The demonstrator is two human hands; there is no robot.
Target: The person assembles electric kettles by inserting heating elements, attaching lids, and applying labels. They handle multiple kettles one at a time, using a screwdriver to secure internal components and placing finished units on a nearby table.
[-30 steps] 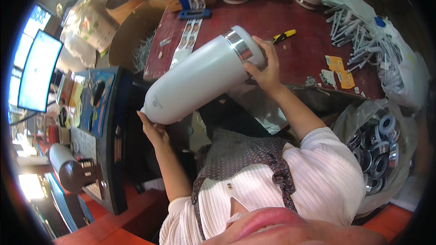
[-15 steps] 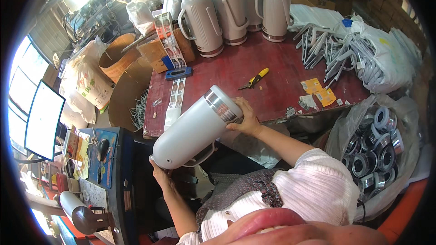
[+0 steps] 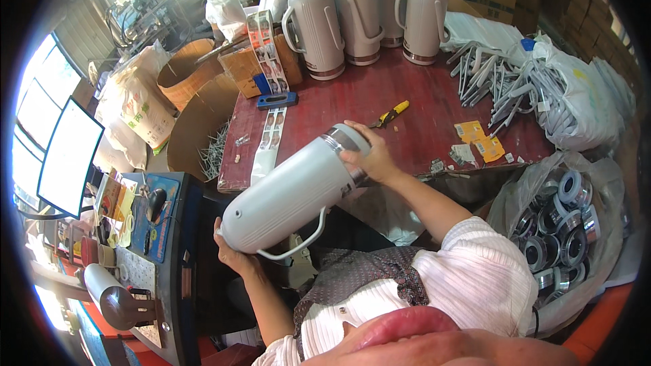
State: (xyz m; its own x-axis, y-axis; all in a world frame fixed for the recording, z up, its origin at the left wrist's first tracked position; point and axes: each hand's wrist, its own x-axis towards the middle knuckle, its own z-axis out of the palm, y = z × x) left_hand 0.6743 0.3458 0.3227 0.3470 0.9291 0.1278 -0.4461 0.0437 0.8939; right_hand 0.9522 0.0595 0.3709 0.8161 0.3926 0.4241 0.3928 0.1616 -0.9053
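Observation:
A pale grey vacuum flask [image 3: 288, 193] lies tilted in the air between my hands, over the table's near edge. My right hand [image 3: 373, 156] grips its upper right end, thumb and fingers round the shiny metal band [image 3: 336, 139]. The other end, at lower left, rests in my left hand [image 3: 234, 254], whose fingers are partly hidden behind it. A thin curved handle [image 3: 305, 240] sticks out from the side facing me. A small round hole [image 3: 237, 214] shows near the left-hand end.
Several finished flasks [image 3: 319, 27] stand at the back of the red table [image 3: 325, 102]. Yellow-handled pliers [image 3: 393, 112], a blue cutter [image 3: 277, 100] and a label strip [image 3: 273, 132] lie on it. Loose handles [image 3: 495, 81] pile at right, above a bag of metal rings [image 3: 556, 230].
The flask has turned about its long axis in my hands, so the handle and hole show more fully. My left hand has shifted slightly left. The view has moved a little.

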